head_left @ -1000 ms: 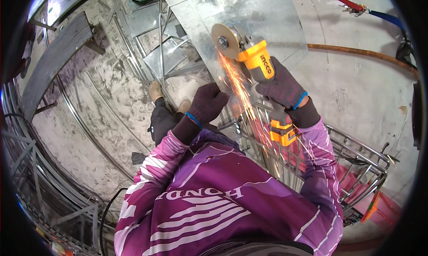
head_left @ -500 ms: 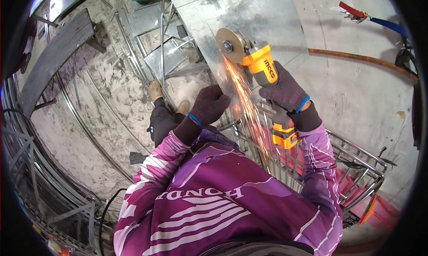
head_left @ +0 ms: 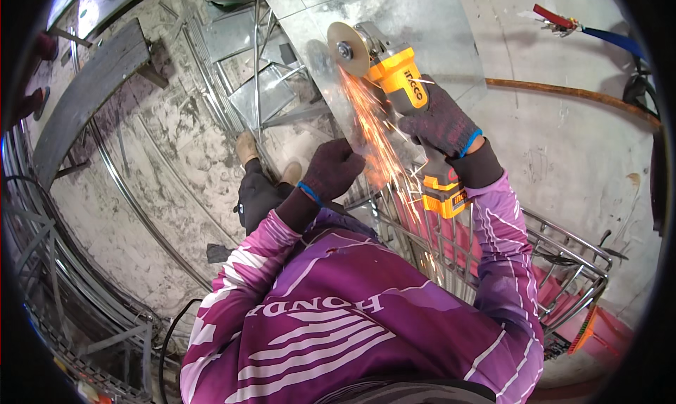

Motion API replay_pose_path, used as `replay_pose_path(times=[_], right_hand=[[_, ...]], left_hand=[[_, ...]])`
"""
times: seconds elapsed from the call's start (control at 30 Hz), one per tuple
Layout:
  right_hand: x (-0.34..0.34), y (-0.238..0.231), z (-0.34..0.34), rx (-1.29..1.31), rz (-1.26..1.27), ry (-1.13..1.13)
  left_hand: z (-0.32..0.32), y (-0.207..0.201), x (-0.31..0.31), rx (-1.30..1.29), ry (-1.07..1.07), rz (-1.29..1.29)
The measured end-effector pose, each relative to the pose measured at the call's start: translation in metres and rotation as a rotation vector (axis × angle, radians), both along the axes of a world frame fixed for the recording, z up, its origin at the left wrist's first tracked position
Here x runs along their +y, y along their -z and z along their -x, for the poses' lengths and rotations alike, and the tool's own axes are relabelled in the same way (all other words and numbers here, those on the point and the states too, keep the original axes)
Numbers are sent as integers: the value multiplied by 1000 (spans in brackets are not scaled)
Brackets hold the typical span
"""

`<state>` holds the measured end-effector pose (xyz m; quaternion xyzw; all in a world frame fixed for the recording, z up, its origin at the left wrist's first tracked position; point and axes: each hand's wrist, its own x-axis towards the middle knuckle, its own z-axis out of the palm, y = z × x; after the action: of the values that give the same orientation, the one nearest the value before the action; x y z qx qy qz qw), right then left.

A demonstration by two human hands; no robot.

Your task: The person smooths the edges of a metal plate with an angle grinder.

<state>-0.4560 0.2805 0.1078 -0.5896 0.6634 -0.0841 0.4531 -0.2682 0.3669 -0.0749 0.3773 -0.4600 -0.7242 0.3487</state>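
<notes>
My right hand (head_left: pixel 445 121), in a dark knit glove with a blue cuff, is wrapped round the body of a yellow and black cordless angle grinder (head_left: pixel 400 77). The grinder's thin disc (head_left: pixel 348 50) is edge-on to a shiny metal sheet (head_left: pixel 310 24), and orange sparks stream from it back toward me. Where the disc meets the sheet, the exact contact is hard to see. My left hand (head_left: pixel 331 168), gloved alike, is closed at the sheet's near left edge beside the sparks. Its fingertips are hidden under the fist.
A metal tube rack (head_left: pixel 556 245) stands below the grinder, with pink material behind its bars. Long metal tubes (head_left: pixel 130 200) and flat offcuts (head_left: pixel 262 94) lie on the floor at left. A grey bench (head_left: pixel 91 87) and another person's foot (head_left: pixel 41 101) are at far left.
The grinder and my right hand have moved away from me and slightly left along the sheet, still throwing sparks. My left hand has barely moved. Another person's foot now shows at far left.
</notes>
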Motion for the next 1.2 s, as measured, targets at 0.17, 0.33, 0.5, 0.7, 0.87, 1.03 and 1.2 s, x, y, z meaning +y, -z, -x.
replay_pose_path(times=[0.17, 0.33, 0.5, 0.7, 0.87, 1.03, 1.2], right_hand=[[11, 3, 8, -29, -55, 43], [8, 2, 4, 64, -24, 27], [-4, -7, -9, 3, 33, -8], [-7, -5, -10, 59, -12, 45], [0, -3, -5, 15, 16, 21], [1, -7, -7, 23, -127, 117], [-14, -2, -16, -20, 54, 2]], left_hand=[[0, 5, -8, -20, -11, 27], [-2, -1, -7, -22, -30, 76], [-7, -14, 1, -36, -56, 320], [-9, -21, -2, -42, 28, 38], [-7, -7, -8, -90, -14, 104], [-1, 7, -5, -83, -9, 264], [-3, -4, 5, 4, 4, 145]])
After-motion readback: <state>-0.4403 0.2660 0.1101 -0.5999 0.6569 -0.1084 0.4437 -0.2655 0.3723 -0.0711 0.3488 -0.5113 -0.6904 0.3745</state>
